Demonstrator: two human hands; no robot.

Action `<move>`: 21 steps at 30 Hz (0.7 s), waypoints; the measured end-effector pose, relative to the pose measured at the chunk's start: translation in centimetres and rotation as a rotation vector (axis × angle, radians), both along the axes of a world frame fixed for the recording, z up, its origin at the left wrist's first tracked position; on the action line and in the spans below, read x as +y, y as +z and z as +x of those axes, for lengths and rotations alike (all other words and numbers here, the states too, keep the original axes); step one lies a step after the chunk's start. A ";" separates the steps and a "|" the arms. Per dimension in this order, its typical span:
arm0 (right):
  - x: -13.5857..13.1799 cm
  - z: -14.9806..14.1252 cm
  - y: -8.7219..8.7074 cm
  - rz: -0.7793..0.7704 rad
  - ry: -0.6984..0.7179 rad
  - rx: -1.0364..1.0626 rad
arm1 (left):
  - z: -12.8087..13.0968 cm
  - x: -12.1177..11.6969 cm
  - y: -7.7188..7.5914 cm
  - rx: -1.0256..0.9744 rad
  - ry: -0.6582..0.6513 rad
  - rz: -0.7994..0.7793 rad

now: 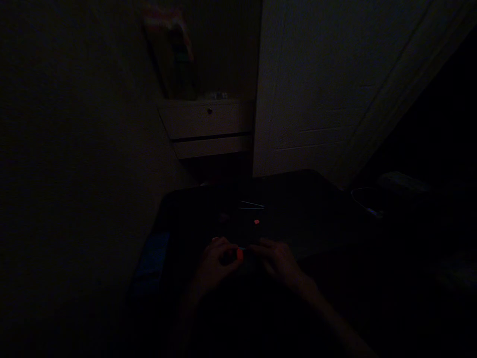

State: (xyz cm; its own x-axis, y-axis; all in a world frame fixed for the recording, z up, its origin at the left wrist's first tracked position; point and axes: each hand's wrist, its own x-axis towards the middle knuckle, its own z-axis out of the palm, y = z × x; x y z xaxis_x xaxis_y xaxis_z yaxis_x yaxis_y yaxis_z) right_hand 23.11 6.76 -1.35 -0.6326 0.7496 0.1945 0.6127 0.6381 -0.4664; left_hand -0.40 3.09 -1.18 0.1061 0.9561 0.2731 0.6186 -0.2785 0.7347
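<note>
The scene is very dark. Between the thumb and fingers of my left hand [218, 258], a small orange-red block [239, 253] is pinched. My right hand [278, 256] reaches in from the right, fingertips drawn together close to the block. A thin pale sliver [242, 248] shows between the block and these fingertips; what it belongs to cannot be made out. Beyond the hands lies a tiny orange piece [257, 222] on the dark table [298, 199]. Farther back rest thin V-shaped metal tweezers [251, 205].
A blue flat object [153, 253] lies at the table's left edge. Behind the table stand a drawer unit [212, 122] and a pale panel [298, 99]. Off to the right, a white cable [357, 199] curves near a pale bundle [400, 181].
</note>
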 end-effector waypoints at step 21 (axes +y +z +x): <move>0.4 -0.4 1.0 -0.073 0.016 0.015 | -0.1 -0.1 -0.2 0.033 -0.021 -0.008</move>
